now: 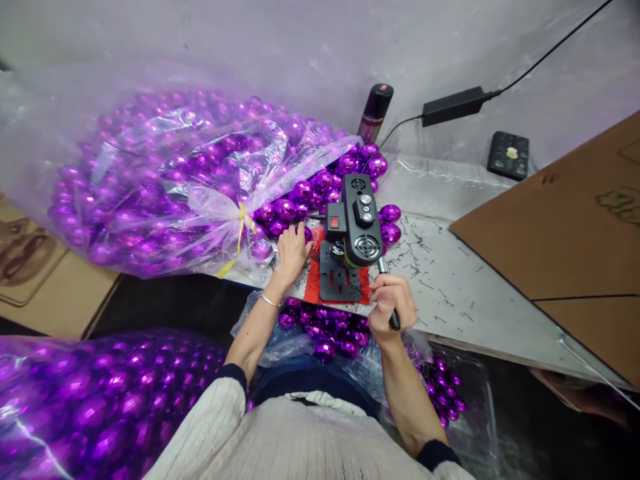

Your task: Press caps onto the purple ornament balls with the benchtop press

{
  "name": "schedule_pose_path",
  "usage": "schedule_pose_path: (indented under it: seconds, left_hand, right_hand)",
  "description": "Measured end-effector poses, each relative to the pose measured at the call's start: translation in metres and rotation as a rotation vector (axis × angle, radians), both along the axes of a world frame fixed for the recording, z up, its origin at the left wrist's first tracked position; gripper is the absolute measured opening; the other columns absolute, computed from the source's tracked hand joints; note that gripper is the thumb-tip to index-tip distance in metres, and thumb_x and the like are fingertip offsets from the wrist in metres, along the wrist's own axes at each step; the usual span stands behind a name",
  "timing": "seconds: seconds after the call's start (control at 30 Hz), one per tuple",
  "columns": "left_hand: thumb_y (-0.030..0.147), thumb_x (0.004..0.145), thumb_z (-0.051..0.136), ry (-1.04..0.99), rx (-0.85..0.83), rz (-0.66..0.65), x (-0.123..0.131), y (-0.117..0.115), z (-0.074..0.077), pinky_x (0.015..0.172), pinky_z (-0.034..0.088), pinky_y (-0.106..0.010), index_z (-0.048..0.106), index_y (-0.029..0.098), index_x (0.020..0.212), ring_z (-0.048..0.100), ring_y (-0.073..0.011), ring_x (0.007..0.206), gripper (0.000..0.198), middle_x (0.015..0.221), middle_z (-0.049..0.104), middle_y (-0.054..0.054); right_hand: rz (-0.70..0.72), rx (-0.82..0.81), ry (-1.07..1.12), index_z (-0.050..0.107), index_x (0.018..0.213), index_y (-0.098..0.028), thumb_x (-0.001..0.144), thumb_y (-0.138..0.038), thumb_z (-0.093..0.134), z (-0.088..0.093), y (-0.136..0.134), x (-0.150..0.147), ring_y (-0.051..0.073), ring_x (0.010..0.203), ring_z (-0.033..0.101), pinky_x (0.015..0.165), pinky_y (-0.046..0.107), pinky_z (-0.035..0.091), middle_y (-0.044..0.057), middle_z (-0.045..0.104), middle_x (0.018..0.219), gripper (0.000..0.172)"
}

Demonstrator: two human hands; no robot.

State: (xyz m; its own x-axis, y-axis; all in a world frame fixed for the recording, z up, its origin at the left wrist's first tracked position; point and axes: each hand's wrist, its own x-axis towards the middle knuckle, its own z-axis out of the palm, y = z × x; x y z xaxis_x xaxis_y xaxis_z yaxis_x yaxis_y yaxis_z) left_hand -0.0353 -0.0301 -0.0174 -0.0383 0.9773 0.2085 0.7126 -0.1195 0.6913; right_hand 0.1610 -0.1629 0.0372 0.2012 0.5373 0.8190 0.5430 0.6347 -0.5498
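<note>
A small black press machine [361, 220] with a lever stands on the table, its slotted base plate [340, 277] lying over a red sheet [314, 277]. My right hand [393, 303] is wrapped round the black-handled lever [395, 321] at the machine's right side. Left of the base, my left hand [293, 252] has its fingers curled at a shiny purple faceted ball [307, 234], partly hidden by them. More purple balls [285, 210] lie loose behind that hand and beside the machine. Several others [325, 333] rest in clear plastic on my lap.
A large clear bag of purple balls [165, 180], tied with yellow ribbon [241, 230], covers the left of the table. Another full bag [100, 400] is at lower left. A spray can [375, 113], black power adapter [453, 107], dark phone [508, 155] and cardboard box [565, 240] stand around. Dark bits litter the tabletop [440, 280].
</note>
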Motion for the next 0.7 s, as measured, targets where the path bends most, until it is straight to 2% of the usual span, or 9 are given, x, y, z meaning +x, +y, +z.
schedule_pose_path:
  seconds: [0.1,0.2,0.27,0.3,0.43,0.57,0.7]
  left_hand:
    - [0.033,0.085,0.084,-0.278,-0.091,-0.022,0.003,-0.009,0.004,0.113,0.047,-0.049,0.063,0.017,0.131,0.066,-0.0348,0.122,0.054,0.125,0.071,-0.016]
    - [0.041,0.081,0.087,-0.794,-0.275,0.0,0.009,-0.033,0.002,0.102,0.055,-0.041,0.058,0.02,0.128,0.072,-0.0247,0.105,0.059,0.115,0.073,-0.009]
    - [0.046,0.078,0.088,-1.062,-0.384,0.004,0.015,-0.05,-0.001,0.099,0.057,-0.039,0.058,0.023,0.128,0.074,-0.022,0.1,0.063,0.111,0.075,-0.006]
    - [0.047,0.077,0.088,-1.127,-0.406,-0.001,0.019,-0.057,-0.003,0.102,0.056,-0.04,0.058,0.024,0.128,0.074,-0.0222,0.103,0.064,0.112,0.076,-0.006]
    - [0.05,0.077,0.087,-1.087,-0.368,-0.041,0.031,-0.075,-0.009,0.116,0.049,-0.042,0.064,0.023,0.128,0.07,-0.0263,0.125,0.062,0.126,0.076,-0.008]
    - [0.053,0.082,0.084,-0.935,-0.303,-0.116,0.039,-0.081,-0.015,0.112,0.054,-0.044,0.061,0.02,0.129,0.072,-0.0282,0.122,0.061,0.128,0.076,-0.012]
    - [0.046,0.086,0.084,-0.665,-0.227,-0.151,0.043,-0.083,-0.021,0.109,0.056,-0.046,0.061,0.021,0.137,0.074,-0.029,0.118,0.061,0.129,0.075,-0.012]
  right_hand:
    - [-0.006,0.0,-0.012,0.058,0.074,-0.023,0.103,-0.021,0.049,0.004,0.0,0.0,0.015,0.065,0.06,0.059,0.032,0.045,0.0,0.066,0.074,0.03]
    - [-0.021,-0.014,0.021,0.056,0.072,-0.023,0.103,-0.02,0.05,0.016,0.001,-0.003,0.015,0.067,0.062,0.059,0.032,0.044,-0.001,0.063,0.07,0.032]
    - [-0.03,-0.025,0.056,0.053,0.071,-0.023,0.104,-0.017,0.049,0.027,0.003,-0.007,0.015,0.068,0.062,0.06,0.031,0.043,-0.002,0.059,0.066,0.034]
    - [-0.032,-0.033,0.069,0.052,0.071,-0.023,0.104,-0.016,0.049,0.032,0.004,-0.008,0.014,0.068,0.062,0.06,0.031,0.042,-0.002,0.058,0.065,0.034]
    - [-0.031,-0.073,0.081,0.052,0.071,-0.023,0.104,-0.015,0.049,0.048,0.005,-0.011,0.013,0.065,0.059,0.059,0.031,0.041,-0.002,0.059,0.068,0.034]
    - [-0.038,-0.062,0.059,0.052,0.071,-0.023,0.104,-0.016,0.049,0.049,0.004,-0.01,0.013,0.067,0.06,0.06,0.032,0.041,-0.001,0.058,0.067,0.034]
    - [-0.029,-0.064,0.043,0.053,0.073,-0.023,0.104,-0.016,0.049,0.044,0.003,-0.009,0.013,0.069,0.061,0.061,0.032,0.043,-0.001,0.059,0.068,0.033]
